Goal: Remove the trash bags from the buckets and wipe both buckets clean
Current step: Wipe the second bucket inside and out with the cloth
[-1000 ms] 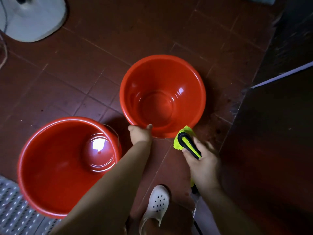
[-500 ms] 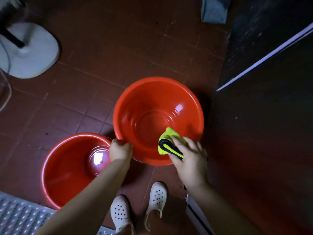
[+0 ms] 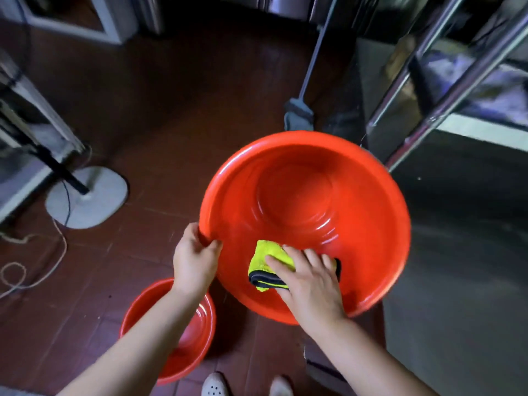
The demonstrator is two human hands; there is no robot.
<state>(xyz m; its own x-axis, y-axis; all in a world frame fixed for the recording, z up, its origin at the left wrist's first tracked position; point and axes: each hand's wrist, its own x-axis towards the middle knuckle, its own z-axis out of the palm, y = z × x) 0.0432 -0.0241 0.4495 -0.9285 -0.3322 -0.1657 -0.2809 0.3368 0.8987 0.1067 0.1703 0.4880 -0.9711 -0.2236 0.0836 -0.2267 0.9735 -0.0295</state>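
Note:
A large red bucket [image 3: 357,224] is lifted off the floor and tilted toward me, its inside bare. My left hand [image 3: 194,260] grips its left rim, thumb inside. My right hand [image 3: 308,281] lies flat inside the near wall, fingers straight, pressing a yellow cloth with a dark edge [image 3: 268,264] against the plastic. A second red bucket [image 3: 183,347] stands on the floor below my left forearm, partly hidden by it. No trash bag is visible in either bucket.
Dark red tiled floor [image 3: 143,124]. A white fan base [image 3: 88,197] with a cord stands at left. A mop [image 3: 300,112] leans behind the bucket. Steel shelf legs [image 3: 428,95] and a dark counter fill the right. My white shoes [image 3: 214,385] are at the bottom.
The bucket has come up off the floor and tilted toward me. My right hand moved the cloth deeper into it and flattened on it. My view has lifted.

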